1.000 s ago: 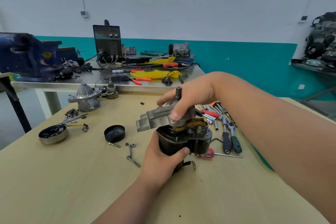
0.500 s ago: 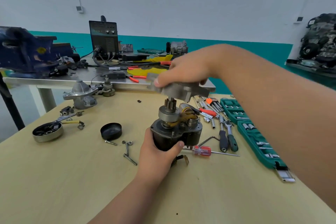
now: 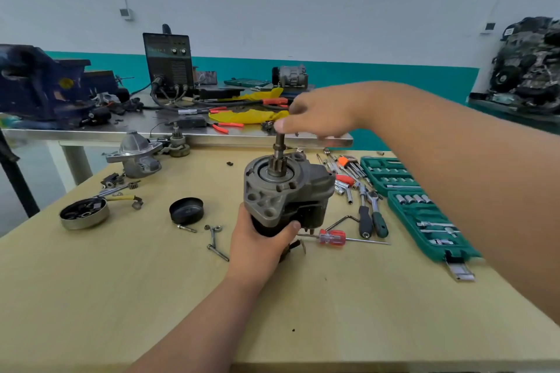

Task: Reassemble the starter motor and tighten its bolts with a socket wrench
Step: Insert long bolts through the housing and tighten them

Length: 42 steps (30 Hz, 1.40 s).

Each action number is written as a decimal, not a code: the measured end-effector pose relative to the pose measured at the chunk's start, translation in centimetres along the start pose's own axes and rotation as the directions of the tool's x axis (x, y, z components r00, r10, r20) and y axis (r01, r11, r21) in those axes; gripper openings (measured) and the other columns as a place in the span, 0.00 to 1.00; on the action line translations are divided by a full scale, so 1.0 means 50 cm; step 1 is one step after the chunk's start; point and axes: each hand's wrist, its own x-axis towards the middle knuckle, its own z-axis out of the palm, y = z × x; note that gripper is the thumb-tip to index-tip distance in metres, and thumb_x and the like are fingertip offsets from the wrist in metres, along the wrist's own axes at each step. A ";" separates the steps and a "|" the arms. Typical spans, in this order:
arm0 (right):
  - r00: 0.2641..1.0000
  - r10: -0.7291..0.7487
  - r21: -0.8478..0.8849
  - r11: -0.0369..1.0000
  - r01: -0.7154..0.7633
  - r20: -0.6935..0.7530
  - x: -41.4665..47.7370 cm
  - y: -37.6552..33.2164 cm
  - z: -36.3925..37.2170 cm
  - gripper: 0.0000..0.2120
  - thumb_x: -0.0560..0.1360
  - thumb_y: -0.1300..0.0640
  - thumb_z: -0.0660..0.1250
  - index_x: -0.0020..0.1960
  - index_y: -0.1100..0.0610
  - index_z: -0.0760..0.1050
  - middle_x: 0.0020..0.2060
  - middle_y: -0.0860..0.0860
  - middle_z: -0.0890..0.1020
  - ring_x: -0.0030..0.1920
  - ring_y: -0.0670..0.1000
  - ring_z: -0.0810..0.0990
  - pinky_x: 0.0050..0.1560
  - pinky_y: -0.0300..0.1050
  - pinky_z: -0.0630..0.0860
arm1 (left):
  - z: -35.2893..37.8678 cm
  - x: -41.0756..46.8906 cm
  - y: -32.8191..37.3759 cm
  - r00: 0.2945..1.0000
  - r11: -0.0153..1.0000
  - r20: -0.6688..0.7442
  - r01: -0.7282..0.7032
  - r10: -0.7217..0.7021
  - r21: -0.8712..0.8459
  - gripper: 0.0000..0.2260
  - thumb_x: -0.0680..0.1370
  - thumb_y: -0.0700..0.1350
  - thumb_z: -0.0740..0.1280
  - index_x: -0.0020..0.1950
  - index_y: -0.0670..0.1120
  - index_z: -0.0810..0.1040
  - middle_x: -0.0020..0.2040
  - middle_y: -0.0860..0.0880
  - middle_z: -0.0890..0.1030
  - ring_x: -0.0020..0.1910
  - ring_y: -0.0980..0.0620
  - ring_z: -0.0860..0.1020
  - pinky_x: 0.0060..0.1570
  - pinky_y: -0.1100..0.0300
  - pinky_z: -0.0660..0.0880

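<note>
Grey cast-metal starter motor (image 3: pixel 285 194) with black cylindrical body: stands upright near centre of pale wooden table (image 3: pixel 121 297), dark toothed pinion shaft (image 3: pixel 279 154) pointing straight up from its top face.

Left hand (image 3: pixel 260 242): wraps the black lower body from the near side, thumb across the front.

Right hand (image 3: pixel 315 118): hovers over the shaft tip, blurred; thumb at the tip, but whether gripping or only touching cannot be told.

Chrome ratchet wrench with green-black handle (image 3: pixel 377 215): lies flat right of the motor, apart from both hands.

Open green plastic socket case (image 3: pixel 424 209): further right, sockets in rows.

Red clear-handled screwdriver (image 3: pixel 333 236): lies just beside the motor base, near right.

Black round cap (image 3: pixel 186 210): sits left of the motor.
</note>
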 end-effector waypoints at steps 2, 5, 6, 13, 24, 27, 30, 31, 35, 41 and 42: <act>0.990 -0.141 0.061 0.988 0.140 0.028 -0.020 0.027 0.029 0.47 0.65 0.21 0.53 0.76 0.47 0.58 0.74 0.49 0.65 0.69 0.50 0.69 0.63 0.46 0.64 | -0.002 0.002 -0.003 1.000 1.000 0.024 -0.015 0.016 -0.007 0.26 0.67 0.50 0.79 0.61 0.61 0.74 0.51 0.73 0.78 0.51 0.75 0.75 0.43 0.82 0.68; 0.974 -0.217 0.146 0.967 0.207 0.057 -0.023 0.044 0.102 0.44 0.66 0.27 0.65 0.76 0.42 0.53 0.74 0.45 0.64 0.69 0.48 0.67 0.64 0.43 0.63 | -0.003 0.006 -0.005 0.997 0.999 0.058 -0.044 0.045 -0.017 0.27 0.67 0.48 0.79 0.64 0.55 0.75 0.52 0.71 0.79 0.53 0.72 0.76 0.44 0.81 0.69; 0.975 -0.221 0.171 0.961 0.216 0.013 -0.016 0.049 0.122 0.42 0.67 0.30 0.67 0.75 0.40 0.54 0.72 0.44 0.66 0.67 0.46 0.68 0.62 0.43 0.65 | -0.003 0.006 -0.003 0.996 0.998 0.070 -0.055 0.057 -0.021 0.27 0.67 0.48 0.79 0.64 0.55 0.75 0.53 0.70 0.80 0.53 0.72 0.76 0.44 0.81 0.69; 0.963 -0.267 0.244 0.932 0.268 -0.040 -0.004 0.054 0.154 0.42 0.63 0.28 0.66 0.72 0.43 0.62 0.60 0.40 0.72 0.56 0.42 0.71 0.52 0.38 0.67 | -0.005 -0.002 0.024 0.988 0.996 0.135 -0.061 0.070 -0.071 0.21 0.64 0.55 0.74 0.52 0.73 0.76 0.52 0.67 0.82 0.53 0.67 0.79 0.47 0.76 0.72; 0.961 -0.277 0.137 0.952 0.273 0.012 -0.005 0.057 0.132 0.54 0.53 0.26 0.62 0.74 0.51 0.63 0.66 0.47 0.73 0.62 0.50 0.73 0.57 0.42 0.67 | 0.002 -0.003 0.016 0.982 0.986 0.189 0.040 -0.009 -0.159 0.18 0.61 0.55 0.74 0.50 0.60 0.80 0.47 0.59 0.85 0.47 0.61 0.82 0.42 0.70 0.76; 0.956 -0.292 0.097 0.952 0.290 0.005 -0.001 0.053 0.122 0.54 0.53 0.24 0.62 0.73 0.50 0.65 0.65 0.47 0.75 0.60 0.49 0.74 0.61 0.46 0.71 | 0.001 -0.002 0.019 0.981 0.989 0.195 0.027 0.002 -0.148 0.21 0.63 0.55 0.73 0.55 0.56 0.79 0.50 0.57 0.85 0.50 0.59 0.82 0.46 0.66 0.78; 0.952 -0.306 0.133 0.944 0.301 0.012 0.004 0.050 0.122 0.51 0.54 0.26 0.64 0.72 0.50 0.67 0.64 0.46 0.75 0.61 0.50 0.74 0.64 0.49 0.71 | -0.001 0.000 0.018 0.984 0.987 0.179 0.033 -0.004 -0.156 0.24 0.62 0.56 0.73 0.56 0.53 0.78 0.48 0.58 0.84 0.49 0.59 0.82 0.44 0.67 0.77; 0.951 -0.309 0.154 0.940 0.303 0.013 0.004 0.051 0.124 0.50 0.55 0.27 0.65 0.72 0.50 0.67 0.64 0.45 0.75 0.61 0.49 0.74 0.64 0.48 0.71 | -0.001 -0.001 0.017 0.985 0.986 0.175 0.037 -0.009 -0.161 0.24 0.61 0.56 0.74 0.56 0.53 0.78 0.48 0.58 0.84 0.48 0.59 0.82 0.43 0.68 0.77; 0.950 -0.300 0.241 0.919 0.313 -0.089 -0.005 0.056 0.116 0.34 0.58 0.26 0.68 0.59 0.39 0.72 0.47 0.34 0.80 0.48 0.36 0.77 0.44 0.30 0.69 | -0.001 0.000 0.012 0.981 0.988 0.192 0.041 -0.012 -0.147 0.24 0.62 0.56 0.74 0.57 0.55 0.77 0.50 0.58 0.84 0.50 0.59 0.82 0.44 0.68 0.77; 0.950 -0.309 0.219 0.926 0.309 -0.036 -0.007 0.060 0.133 0.40 0.57 0.29 0.68 0.66 0.43 0.71 0.57 0.37 0.78 0.55 0.42 0.76 0.56 0.39 0.72 | -0.002 -0.004 0.013 0.983 0.990 0.185 0.020 0.007 -0.141 0.25 0.62 0.56 0.74 0.57 0.54 0.77 0.50 0.58 0.84 0.50 0.59 0.82 0.45 0.67 0.77; 0.952 -0.303 0.234 0.924 0.302 -0.032 -0.007 0.066 0.138 0.42 0.57 0.29 0.68 0.69 0.43 0.69 0.61 0.39 0.76 0.59 0.44 0.75 0.59 0.40 0.70 | -0.002 -0.004 0.014 0.982 0.989 0.188 0.019 0.009 -0.147 0.24 0.62 0.55 0.74 0.57 0.54 0.76 0.50 0.58 0.84 0.50 0.59 0.82 0.44 0.68 0.77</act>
